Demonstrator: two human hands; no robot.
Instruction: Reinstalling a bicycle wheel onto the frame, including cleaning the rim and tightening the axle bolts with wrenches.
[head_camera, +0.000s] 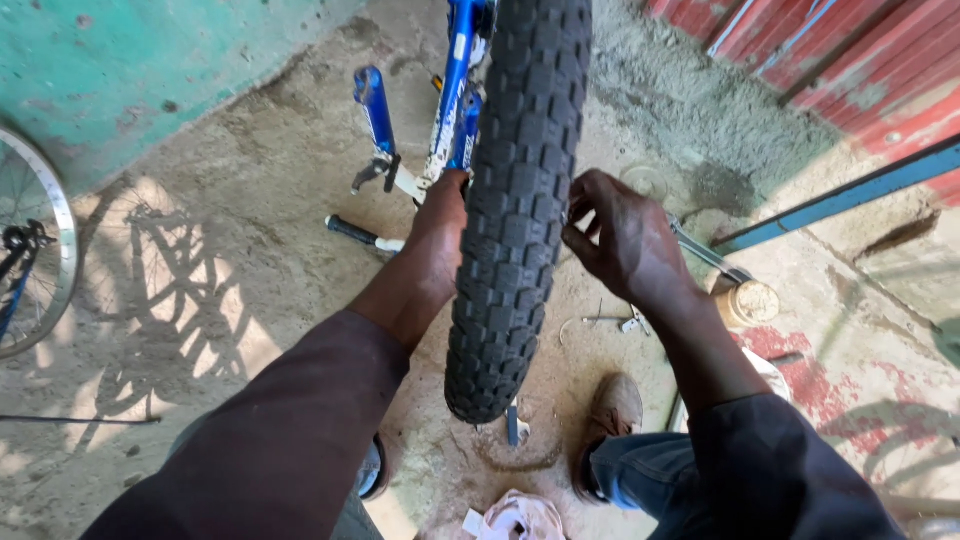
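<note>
We see a knobby black tyre (520, 200) standing upright in the middle of the view, mounted in a blue bicycle frame (455, 90) that rests upside down on the concrete floor (250, 230). Our left hand (440, 225) is pressed against the tyre's left side (its fingers are hidden behind the rubber, so we cannot tell whether they grip). Our right hand (620, 240) sits just beside the tyre's right edge, fingers curled and pinched together close to the tread. A spanner (512, 425) lies on the floor below the tyre, between our shoes, and a round tin (748, 302) stands to the right.
</note>
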